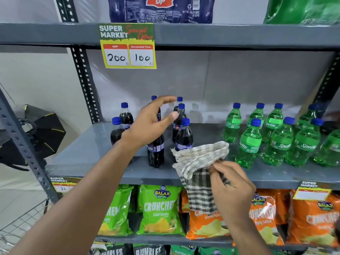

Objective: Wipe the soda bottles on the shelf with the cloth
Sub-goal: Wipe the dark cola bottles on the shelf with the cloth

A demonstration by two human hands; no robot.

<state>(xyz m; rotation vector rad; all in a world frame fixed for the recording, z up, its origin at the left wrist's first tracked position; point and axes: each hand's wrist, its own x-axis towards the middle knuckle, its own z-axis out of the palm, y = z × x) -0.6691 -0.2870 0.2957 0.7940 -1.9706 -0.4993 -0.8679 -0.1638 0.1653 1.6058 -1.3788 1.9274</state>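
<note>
Several dark cola bottles (184,137) with blue caps stand on the left of the grey shelf (103,168). Several green Sprite bottles (279,142) stand on its right. My left hand (152,122) hovers open over the front cola bottle (156,153), fingers spread and curved, hiding its top; it does not grip the bottle. My right hand (231,186) is at the shelf's front edge, closed on a checked cloth (198,162). The cloth bunches up onto the shelf beside the cola bottles and hangs down in front of the shelf below.
A yellow price tag (128,46) hangs from the upper shelf. Green and orange chip bags (160,208) fill the shelf below. Perforated uprights (86,85) frame the rack. A black light fixture (36,133) and a wire basket (20,223) sit at the left.
</note>
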